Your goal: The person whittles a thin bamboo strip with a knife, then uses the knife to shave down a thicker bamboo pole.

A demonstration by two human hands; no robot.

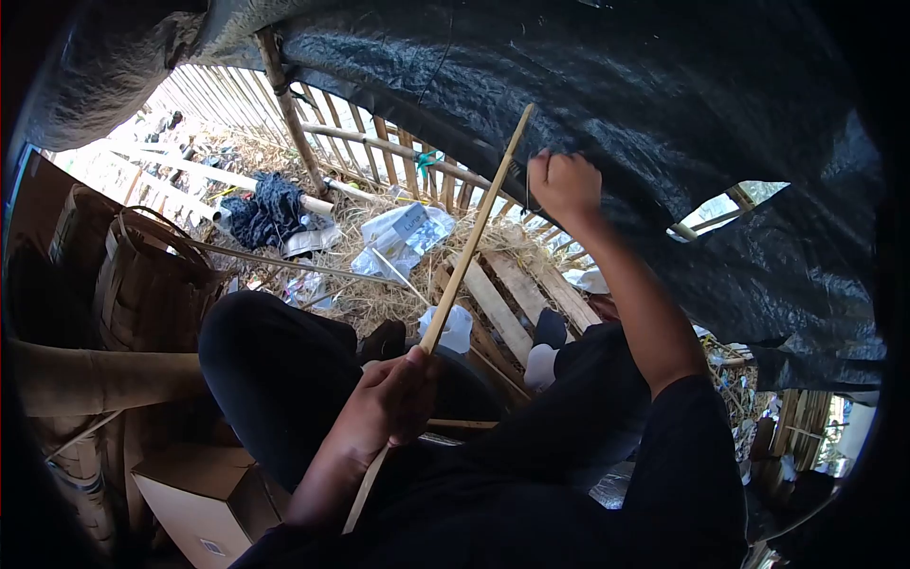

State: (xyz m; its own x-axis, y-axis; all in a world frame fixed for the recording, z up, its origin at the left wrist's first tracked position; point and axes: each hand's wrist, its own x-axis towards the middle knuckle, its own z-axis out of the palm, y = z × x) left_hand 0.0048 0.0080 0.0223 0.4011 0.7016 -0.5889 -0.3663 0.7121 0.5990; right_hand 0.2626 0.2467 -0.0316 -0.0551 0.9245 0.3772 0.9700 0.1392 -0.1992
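A long, thin bamboo strip (466, 256) slants from my lap up towards the black sheeting. My left hand (387, 398) is closed round its lower part, with the thumb on top. Raised to the right of the strip's upper end is my right hand (565, 185), its fingers curled into a fist. Something thin and dark shows beside that fist, too small to make out. A gap separates the fist from the strip. What the fist holds, if anything, is hidden.
Black sheeting (626, 104) hangs overhead and to the right. Beyond my knees are wooden slats (502, 303), straw and a clear plastic bag (403, 237). A cardboard box (204, 488), a woven basket (152, 284) and a thick bamboo pole (104, 379) stand at the left.
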